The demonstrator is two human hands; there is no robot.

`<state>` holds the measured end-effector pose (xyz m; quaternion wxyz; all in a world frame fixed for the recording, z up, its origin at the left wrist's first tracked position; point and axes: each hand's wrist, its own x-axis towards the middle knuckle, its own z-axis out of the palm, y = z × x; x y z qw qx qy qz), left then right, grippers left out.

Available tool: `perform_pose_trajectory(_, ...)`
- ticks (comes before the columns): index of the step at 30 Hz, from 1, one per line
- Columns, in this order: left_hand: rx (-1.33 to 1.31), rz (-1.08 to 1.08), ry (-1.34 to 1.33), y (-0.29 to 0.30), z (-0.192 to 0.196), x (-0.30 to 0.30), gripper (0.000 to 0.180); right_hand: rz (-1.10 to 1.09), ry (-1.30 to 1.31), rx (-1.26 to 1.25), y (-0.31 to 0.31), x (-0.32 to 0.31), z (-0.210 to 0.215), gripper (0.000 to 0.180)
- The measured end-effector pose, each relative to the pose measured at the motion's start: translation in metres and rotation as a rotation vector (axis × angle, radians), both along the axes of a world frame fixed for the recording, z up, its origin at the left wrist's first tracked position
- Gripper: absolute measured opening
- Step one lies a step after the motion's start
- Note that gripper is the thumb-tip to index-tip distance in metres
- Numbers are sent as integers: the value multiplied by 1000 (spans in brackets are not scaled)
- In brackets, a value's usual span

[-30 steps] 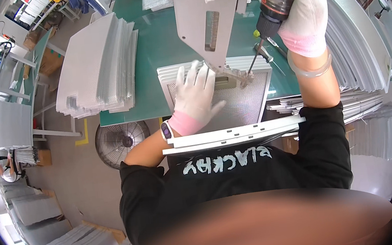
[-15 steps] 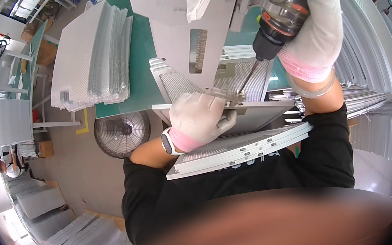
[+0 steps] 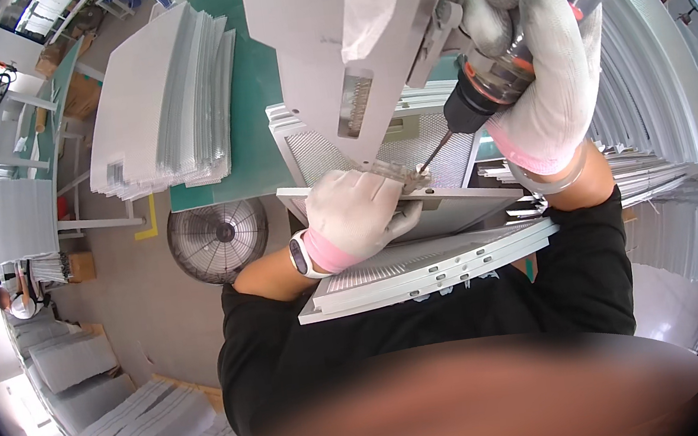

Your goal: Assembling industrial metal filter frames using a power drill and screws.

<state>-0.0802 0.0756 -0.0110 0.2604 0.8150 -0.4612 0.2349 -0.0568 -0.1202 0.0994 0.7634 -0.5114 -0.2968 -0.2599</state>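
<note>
My right hand [image 3: 558, 75], in a white knit glove with a pink cuff, is closed around a black and orange power drill [image 3: 470, 103]. The drill's long thin bit slants down and left to a small clear-and-metal fitting [image 3: 400, 175] at the edge of a grey mesh filter panel [image 3: 473, 201]. My left hand [image 3: 356, 215], gloved the same way, is closed over that panel's upper edge beside the fitting, thumb in front. Directly above hangs a pale grey housing [image 3: 303, 58] with a slot showing a spring-like coil. Its lower tip reaches the fitting.
Several mesh panels [image 3: 442, 269] lean against my body. A stack of white panels [image 3: 152, 103] rests on the green table [image 3: 247, 134] at left. More panels [image 3: 655, 84] stand at right. A round floor fan [image 3: 218, 234] sits below the table.
The drill and my right hand have come slightly down and left, with more of the drill's orange rear showing. The grey housing has shifted slightly right. My left hand keeps its grip.
</note>
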Motion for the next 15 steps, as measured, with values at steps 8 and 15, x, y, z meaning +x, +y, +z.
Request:
perform_pose_trajectory(8, 143, -36, 150, -5, 10, -3, 24, 110, 237, 107, 13, -19, -11, 42)
perform_pose_trajectory(15, 110, -79, 232, -6, 1, -8, 23, 298, 193, 186, 13, -14, -23, 59)
